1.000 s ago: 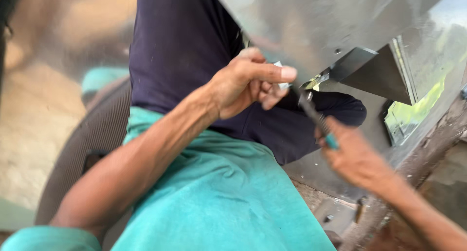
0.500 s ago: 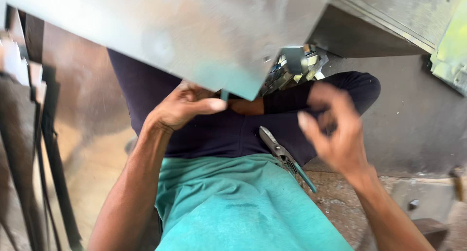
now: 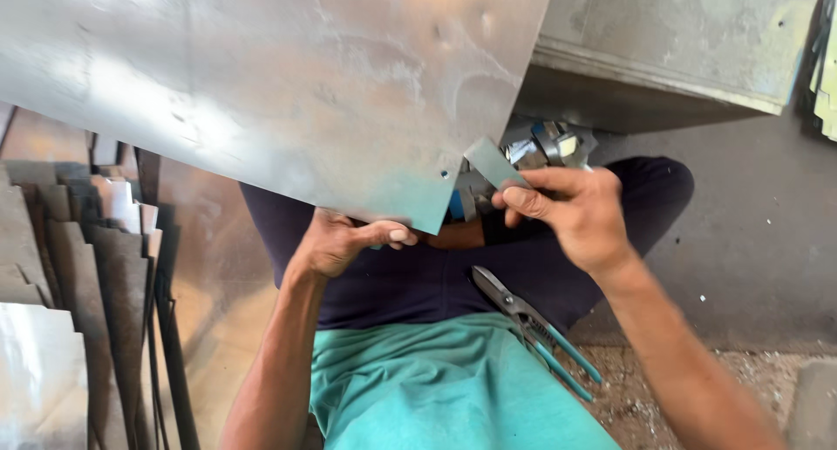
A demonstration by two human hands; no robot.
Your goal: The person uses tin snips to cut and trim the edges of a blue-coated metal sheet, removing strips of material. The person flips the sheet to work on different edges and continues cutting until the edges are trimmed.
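A large metal sheet is held across the upper left of the view, its lower edge resting over the lap. The left hand is closed on that edge from beneath, thumb lying along the underside. The right hand is pinched shut on a small offcut just beside the sheet's near right corner; whether the offcut is attached to the sheet cannot be told.

The sheet is judged thin, stiff enough to hold flat yet springy, light for its span, and smooth and slippery on its faces. Its cut edges are likely sharp, so it is best taken on the flat just inside an edge, with fingers kept off the rim. The offcut is judged very light and sharp at the corners.

Snips with teal handles are laid on the right thigh, touched by neither hand.

No proper container is seen. Beyond the right hand, a heap of scraps is piled against a grey box. More cut sheets are stacked upright at the left
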